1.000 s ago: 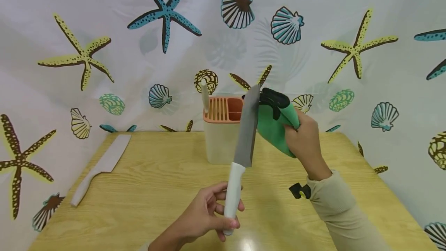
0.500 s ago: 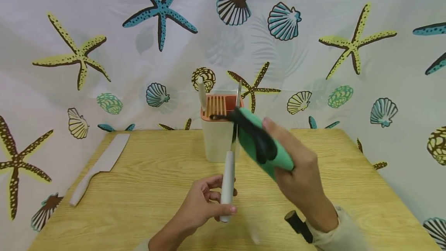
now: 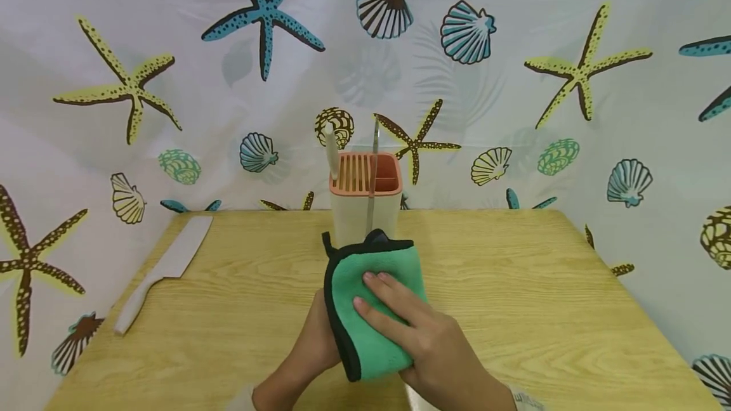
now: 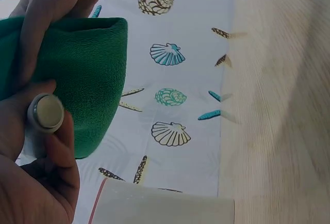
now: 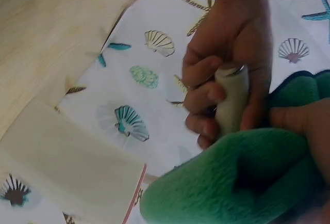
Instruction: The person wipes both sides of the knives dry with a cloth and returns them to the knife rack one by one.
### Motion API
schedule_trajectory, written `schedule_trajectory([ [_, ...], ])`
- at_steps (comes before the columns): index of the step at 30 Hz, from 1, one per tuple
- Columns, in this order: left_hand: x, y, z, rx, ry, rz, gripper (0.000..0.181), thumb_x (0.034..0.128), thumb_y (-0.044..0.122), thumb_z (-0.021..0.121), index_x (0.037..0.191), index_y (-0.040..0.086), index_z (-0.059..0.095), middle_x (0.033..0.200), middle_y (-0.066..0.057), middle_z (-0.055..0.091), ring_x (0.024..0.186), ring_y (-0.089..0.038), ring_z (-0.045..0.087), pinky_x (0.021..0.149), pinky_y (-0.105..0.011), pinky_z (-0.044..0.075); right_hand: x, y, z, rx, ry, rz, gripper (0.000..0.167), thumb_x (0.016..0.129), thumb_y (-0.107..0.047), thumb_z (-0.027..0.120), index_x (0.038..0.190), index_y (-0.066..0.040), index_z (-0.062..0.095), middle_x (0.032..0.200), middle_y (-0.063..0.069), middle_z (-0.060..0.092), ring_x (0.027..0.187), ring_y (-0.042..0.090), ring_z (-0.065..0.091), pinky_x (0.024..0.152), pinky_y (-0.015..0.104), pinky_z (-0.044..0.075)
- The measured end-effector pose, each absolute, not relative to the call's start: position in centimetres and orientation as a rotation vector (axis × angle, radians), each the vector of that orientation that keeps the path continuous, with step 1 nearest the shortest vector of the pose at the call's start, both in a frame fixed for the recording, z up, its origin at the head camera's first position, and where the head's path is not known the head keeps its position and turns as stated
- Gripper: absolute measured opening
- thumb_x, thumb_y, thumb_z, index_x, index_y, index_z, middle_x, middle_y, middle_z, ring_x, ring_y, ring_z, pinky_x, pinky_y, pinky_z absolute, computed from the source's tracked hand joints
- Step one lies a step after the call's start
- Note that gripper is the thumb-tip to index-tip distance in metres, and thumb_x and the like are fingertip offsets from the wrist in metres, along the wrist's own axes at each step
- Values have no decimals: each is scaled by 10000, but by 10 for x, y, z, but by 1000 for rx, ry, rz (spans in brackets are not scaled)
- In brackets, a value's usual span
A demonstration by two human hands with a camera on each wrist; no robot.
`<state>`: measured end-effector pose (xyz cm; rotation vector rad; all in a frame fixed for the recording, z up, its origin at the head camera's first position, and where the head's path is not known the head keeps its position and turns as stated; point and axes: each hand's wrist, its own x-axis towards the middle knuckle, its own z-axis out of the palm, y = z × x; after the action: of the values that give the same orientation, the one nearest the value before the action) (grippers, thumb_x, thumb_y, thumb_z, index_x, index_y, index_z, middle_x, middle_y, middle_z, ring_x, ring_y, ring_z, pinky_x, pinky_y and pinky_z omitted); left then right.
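My left hand (image 3: 311, 338) grips the white handle (image 5: 230, 105) of a kitchen knife in front of me. The knife blade (image 3: 372, 205) points up and is seen edge-on in the head view. A green cloth (image 3: 371, 351) with black edging hides the handle there. My right hand (image 3: 436, 344) holds this cloth against the knife, with several fingers laid over its front. Seen from the left wrist, the handle's round end (image 4: 49, 112) sticks out of the left fist, and the cloth is just behind it.
Behind the hands stands a white knife block (image 3: 345, 217) with an orange slotted top, holding one item by a white handle (image 3: 332, 154). A white cleaver (image 3: 171, 265) lies at the left of the wooden table (image 3: 542, 309). A patterned curtain (image 3: 502, 100) hangs behind.
The knife has turned from showing its broad blade side to edge-on. My right hand has brought the cloth down and left, from beside the upper blade to over the handle.
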<state>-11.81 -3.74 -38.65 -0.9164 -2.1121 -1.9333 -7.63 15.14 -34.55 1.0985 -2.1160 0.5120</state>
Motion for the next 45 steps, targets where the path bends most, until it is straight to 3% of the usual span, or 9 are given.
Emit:
schedule_trajectory([
  [4,-119,-34,-384,-880,-2203,-1809,212,936,53,662,1142,43,613,1087,-109,706,1015,-16,643,885,-264,578,-81,151,-346,1016,-2132,467,556,889,-162,738,1418,-171,568,1484,104,538,1341,261,562,1042,305,518],
  [10,-114,-28,-382,-795,-2272,-2003,217,878,63,738,1070,22,646,919,-173,718,738,2,649,621,-235,586,-92,150,-344,859,-2102,477,680,737,-11,797,1372,-174,617,1453,99,575,1306,281,594,735,353,623],
  [13,-110,-24,-384,-800,-2309,-2083,339,852,148,791,1150,61,658,872,-188,707,646,-4,626,493,-243,547,-104,156,-336,776,-2104,493,657,745,52,760,1353,-161,634,1451,107,575,1311,301,586,737,394,625],
  [19,-106,-18,-389,-929,-2232,-2241,495,960,220,677,1375,-10,535,914,-226,648,689,-3,631,543,-235,555,-128,174,-312,660,-2105,505,606,800,119,686,1352,-126,631,1490,111,537,1356,332,540,951,496,547],
  [26,-105,-16,-394,-935,-2193,-2249,397,1102,188,326,1390,-60,441,989,-290,541,654,5,495,492,-188,461,-121,174,-315,752,-2175,549,675,739,164,666,1340,-141,643,1475,96,555,1312,331,579,892,462,587],
  [32,-110,-20,-399,-1085,-2034,-2349,335,1096,140,340,1289,-114,442,923,-269,559,727,5,572,532,-244,556,-92,166,-324,881,-2238,623,776,654,174,633,1326,-214,653,1465,32,571,1323,240,582,1050,252,497],
  [34,-112,-23,-397,-1136,-1969,-2364,317,1086,114,363,1255,-144,435,972,-176,602,811,16,614,625,-244,590,-83,163,-327,928,-2191,570,771,638,129,682,1329,-212,651,1457,36,579,1344,217,564,1018,214,510],
  [39,-116,-30,-389,-1188,-1952,-2366,286,1033,35,457,1224,-177,435,1072,21,626,938,26,632,786,-198,571,-77,160,-330,938,-2113,466,727,639,-1,771,1327,-202,652,1435,47,600,1359,213,552,780,359,619],
  [45,-114,-30,-384,-1144,-2131,-2435,371,976,47,573,1261,-143,428,945,-290,628,756,-10,648,579,-200,555,-89,160,-322,858,-2127,424,758,588,69,686,1295,-204,676,1422,27,611,1310,256,595,706,372,624],
])
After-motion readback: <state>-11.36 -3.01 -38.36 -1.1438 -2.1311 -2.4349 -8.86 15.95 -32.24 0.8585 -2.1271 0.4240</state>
